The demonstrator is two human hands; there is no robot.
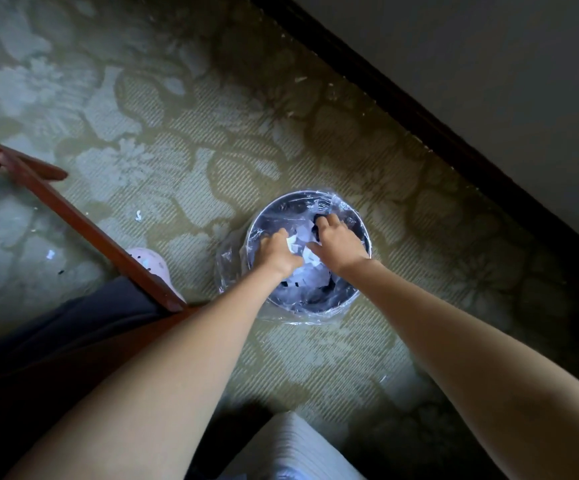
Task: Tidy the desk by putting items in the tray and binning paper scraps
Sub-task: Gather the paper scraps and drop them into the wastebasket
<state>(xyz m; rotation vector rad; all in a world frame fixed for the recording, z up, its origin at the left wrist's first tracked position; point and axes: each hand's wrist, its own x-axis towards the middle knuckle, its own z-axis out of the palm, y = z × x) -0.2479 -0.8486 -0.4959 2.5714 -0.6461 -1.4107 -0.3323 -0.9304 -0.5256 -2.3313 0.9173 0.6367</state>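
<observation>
Head cam: round bin (317, 309) w/ clear liner (225, 268) stands upright on carpet (177, 161), mouth up, white paper scraps (303, 271) jumbled inside w/ no shared axis; L hand (277, 252) curled by a scrap, pinch unclear; R hand (340, 244) fingers loosely spread over them.

Single head-worn, wide-angle view, looking steeply down from above onto the carpeted floor (177, 161). The bin (367, 237) sits near the centre, close below the camera. Both forearms enter from the lower edge, and the left hand (277, 252) and right hand (340, 242) meet over it. A wall (489, 64) crosses the upper right corner.
</observation>
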